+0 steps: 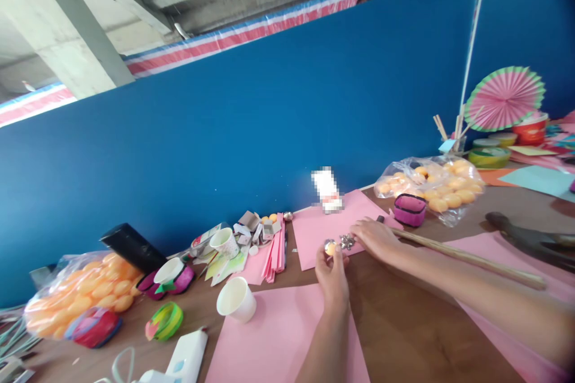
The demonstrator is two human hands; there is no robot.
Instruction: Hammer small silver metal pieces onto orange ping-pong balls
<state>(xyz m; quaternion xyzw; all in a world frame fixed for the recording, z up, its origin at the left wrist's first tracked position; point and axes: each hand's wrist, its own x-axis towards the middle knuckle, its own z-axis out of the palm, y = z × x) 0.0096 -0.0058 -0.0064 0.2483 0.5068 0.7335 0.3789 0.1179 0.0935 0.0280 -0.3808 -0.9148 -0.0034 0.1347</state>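
My left hand [331,278] is closed, pinching a small round yellow-orange piece [330,248] with a shiny silver rim between thumb and fingers. Just right of it, a small heap of shiny silver metal bits [347,242] lies on the pink paper sheet [309,239]. My right hand [375,240] rests palm down at the right side of this heap, its fingers stretched towards it. Nothing shows in the right hand, though its underside is hidden. A white paper cup [236,299] stands on another pink sheet [274,341] to the left.
A long wooden stick [476,257] lies past my right forearm, near a dark curved tool [525,239]. Bags of orange balls [431,185] sit at both sides. A magenta box [409,209], small grey boxes [251,227] and a white power strip [186,356] are around. A blue partition [251,131] closes the back.
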